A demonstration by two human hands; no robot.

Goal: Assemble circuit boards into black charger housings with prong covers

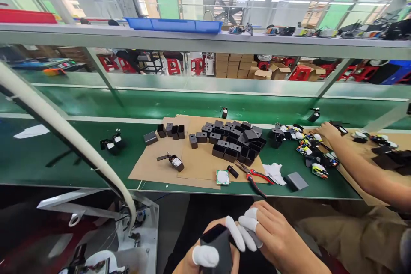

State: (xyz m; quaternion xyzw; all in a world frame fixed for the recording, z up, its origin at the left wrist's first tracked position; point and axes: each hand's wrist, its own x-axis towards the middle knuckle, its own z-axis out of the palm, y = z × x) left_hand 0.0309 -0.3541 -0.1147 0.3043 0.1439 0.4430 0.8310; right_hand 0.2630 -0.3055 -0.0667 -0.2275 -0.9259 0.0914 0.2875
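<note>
My left hand (205, 257), with white finger cots on its fingertips, grips a black box-shaped housing (218, 250) low in the view, above my lap. Close beside it, my right hand (276, 231) has its cot-covered fingers bent and pressed together near the housing's right side; what they pinch, if anything, is hidden. On the bench edge ahead lie red-handled pliers (253, 176), a small black part (233, 171) and a green-edged piece with a white round face (222, 177). Crumpled white tissue (275, 173) and a dark grey box (296, 181) are to their right.
Many black housings (237, 139) crowd the cardboard sheet (195, 167). One assembly with a white label (176, 162) lies left of them. A co-worker's arm (356, 162) reaches over wired parts at right. A pale hose (80, 150) slants across the left.
</note>
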